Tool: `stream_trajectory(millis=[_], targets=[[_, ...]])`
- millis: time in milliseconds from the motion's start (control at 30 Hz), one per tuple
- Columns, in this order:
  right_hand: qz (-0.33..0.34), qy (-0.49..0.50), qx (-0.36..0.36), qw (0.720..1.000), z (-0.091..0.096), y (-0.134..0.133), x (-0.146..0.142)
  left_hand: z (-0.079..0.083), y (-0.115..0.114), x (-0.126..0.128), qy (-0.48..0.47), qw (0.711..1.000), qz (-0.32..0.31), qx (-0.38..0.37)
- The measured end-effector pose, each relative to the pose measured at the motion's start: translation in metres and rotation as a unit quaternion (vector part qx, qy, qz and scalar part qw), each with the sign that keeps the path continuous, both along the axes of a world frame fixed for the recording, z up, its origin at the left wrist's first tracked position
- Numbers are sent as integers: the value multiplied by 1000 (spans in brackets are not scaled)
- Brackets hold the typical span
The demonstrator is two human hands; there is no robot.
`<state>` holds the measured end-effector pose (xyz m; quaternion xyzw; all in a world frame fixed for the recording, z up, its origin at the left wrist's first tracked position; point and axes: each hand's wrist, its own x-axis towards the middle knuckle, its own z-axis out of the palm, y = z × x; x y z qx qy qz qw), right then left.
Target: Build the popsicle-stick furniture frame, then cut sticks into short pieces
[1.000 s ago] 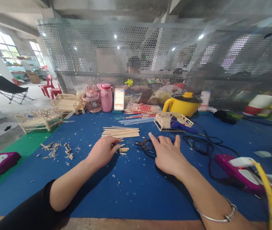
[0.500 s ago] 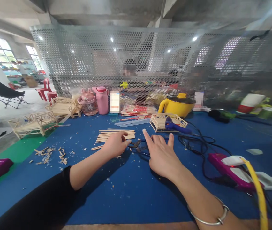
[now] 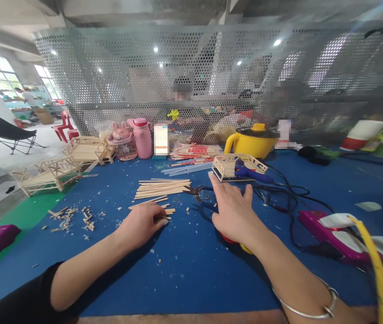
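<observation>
My left hand is low over the blue tabletop, its thumb and fingers closed together at several short wooden sticks. How many of them it grips is hidden by the fingers. My right hand is wrapped around the handles of cutting pliers, index finger stretched forward. Their jaws are parted and point left, at the right ends of a row of longer wooden sticks. Red and yellow parts show beneath the right palm.
A small wooden tray-like frame with a blue glue gun stands behind the right hand. Black cables run to a purple power strip. Wood scraps lie left. Behind are a pink bottle and yellow pot.
My left hand has moved down and left, away from the pliers' jaws to the short sticks. The right hand still holds the pliers, nearly in place.
</observation>
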<state>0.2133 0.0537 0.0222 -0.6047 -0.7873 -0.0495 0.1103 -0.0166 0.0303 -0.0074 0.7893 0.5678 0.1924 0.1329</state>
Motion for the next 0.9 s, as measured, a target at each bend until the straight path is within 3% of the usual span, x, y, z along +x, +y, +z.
stream_trajectory(millis=[100,900], targets=[[3,10,5,1000,-2,0,-1,-5,1,5,-13,1000,15,2],[19,36,14,999,-6,1,0,0,7,15,44,991,122,-29]])
